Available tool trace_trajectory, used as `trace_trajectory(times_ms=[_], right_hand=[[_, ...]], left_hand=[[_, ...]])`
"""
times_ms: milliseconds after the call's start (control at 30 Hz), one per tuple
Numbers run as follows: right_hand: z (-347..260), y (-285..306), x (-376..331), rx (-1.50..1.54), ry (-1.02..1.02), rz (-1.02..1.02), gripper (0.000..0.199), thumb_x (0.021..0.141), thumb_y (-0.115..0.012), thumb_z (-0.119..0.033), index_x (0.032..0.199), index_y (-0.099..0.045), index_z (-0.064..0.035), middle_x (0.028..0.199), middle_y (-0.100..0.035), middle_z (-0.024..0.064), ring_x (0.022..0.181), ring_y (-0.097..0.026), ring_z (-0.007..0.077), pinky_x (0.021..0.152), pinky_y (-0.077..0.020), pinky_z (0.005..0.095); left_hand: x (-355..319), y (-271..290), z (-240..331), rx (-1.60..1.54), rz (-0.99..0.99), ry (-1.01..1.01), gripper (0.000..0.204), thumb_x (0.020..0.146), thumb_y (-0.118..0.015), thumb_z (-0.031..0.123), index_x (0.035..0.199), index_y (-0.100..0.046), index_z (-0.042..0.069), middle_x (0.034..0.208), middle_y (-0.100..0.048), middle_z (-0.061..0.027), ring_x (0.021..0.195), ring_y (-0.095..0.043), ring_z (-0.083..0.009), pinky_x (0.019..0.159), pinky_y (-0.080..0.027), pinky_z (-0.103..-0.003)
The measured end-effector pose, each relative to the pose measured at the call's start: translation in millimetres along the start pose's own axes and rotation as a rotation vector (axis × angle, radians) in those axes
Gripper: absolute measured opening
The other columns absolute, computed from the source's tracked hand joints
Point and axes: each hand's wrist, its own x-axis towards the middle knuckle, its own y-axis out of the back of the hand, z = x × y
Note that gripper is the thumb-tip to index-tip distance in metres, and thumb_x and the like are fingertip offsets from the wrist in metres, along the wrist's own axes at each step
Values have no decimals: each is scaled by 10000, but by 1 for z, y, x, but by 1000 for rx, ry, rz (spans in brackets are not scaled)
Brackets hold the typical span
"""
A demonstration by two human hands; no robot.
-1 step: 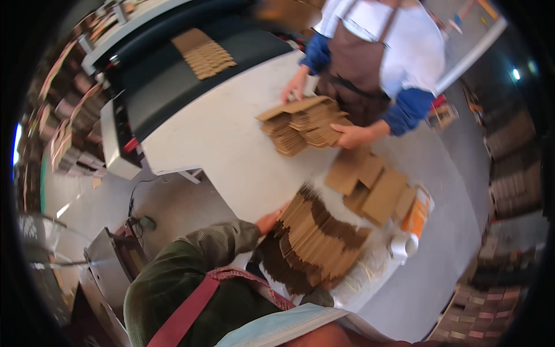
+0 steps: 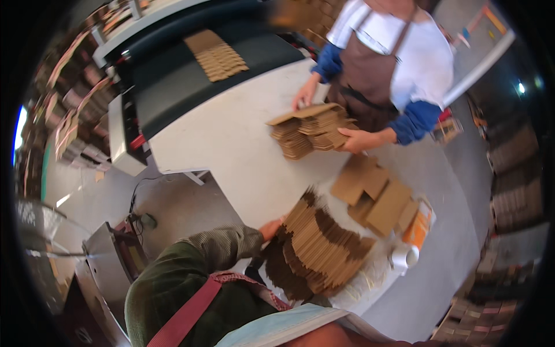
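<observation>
My left hand (image 2: pixel 270 229) lies against the left side of a long stack of folded cardboard pieces (image 2: pixel 326 246) at the table's near edge. Its fingers curl round the stack's far left corner, and their tips are partly hidden. The stack fans out in layers, with dark brown edges to the left and lighter ones to the right. My right hand does not show; only a bit of dark sleeve (image 2: pixel 321 301) appears at the stack's near end.
Across the white table (image 2: pixel 231 156), a co-worker in a brown apron holds another cardboard bundle (image 2: pixel 312 130). Flat cardboard boxes (image 2: pixel 376 196), a white roll (image 2: pixel 404 256) and an orange-white package (image 2: pixel 417 227) lie right. A dark conveyor (image 2: pixel 167 87) carries overlapping cardboard (image 2: pixel 217 56).
The whole view has shifted slightly, so things sit a little further right and lower. My left hand stays at the stack, and the co-worker keeps hold of the bundle.
</observation>
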Motion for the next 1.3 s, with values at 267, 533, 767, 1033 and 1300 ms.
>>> trace_trajectory(times_ms=[267, 533, 767, 1033, 1300], right_hand=[[-101, -163, -39, -299, 160, -516, 641, 946, -332, -499, 1338, -412, 3, 1269, -510, 155, 1099, -508, 246, 921, -406, 364], [-68, -477, -204, -685, 210, -1275, 714, 916, -322, -571, 1305, -442, 16, 1232, -534, 155, 1032, -545, 244, 863, -440, 367], [95, -683, -407, -1083, 122, -1838, 781, 890, -314, -634, 1276, -467, 28, 1200, -554, 155, 974, -577, 242, 813, -471, 369], [274, -790, -557, -1583, 32, -2253, 862, 861, -304, -705, 1244, -496, 42, 1163, -578, 155, 907, -613, 240, 756, -506, 371], [396, -805, -589, -2519, -24, -1996, 963, 806, -314, -795, 1213, -526, 52, 1113, -604, 165, 793, -661, 261, 661, -547, 364]], left_hand=[[-149, 106, 24, 93, 279, -578, 594, 1011, -222, 422, 1506, -43, 147, 1537, -197, -80, 1377, -248, -224, 1117, -190, -322], [-520, 211, -24, -275, 750, -366, 891, 826, -271, 776, 1471, 140, 319, 1515, -254, -52, 1312, -355, -294, 931, -438, -469], [-708, 163, -191, -446, 1561, -220, 898, 881, -300, 710, 1435, -283, 3, 1452, -343, -169, 1266, -429, -275, 1038, -359, -377], [-809, 103, -179, -1059, 1716, -256, 904, 853, -274, 752, 1297, -486, -7, 1207, -592, -137, 1121, -556, -217, 966, -432, -382], [-776, 155, -295, -1508, 1792, 338, 808, 752, -520, 759, 976, -683, 0, 834, -679, -90, 682, -629, -189, 641, -518, -315]])
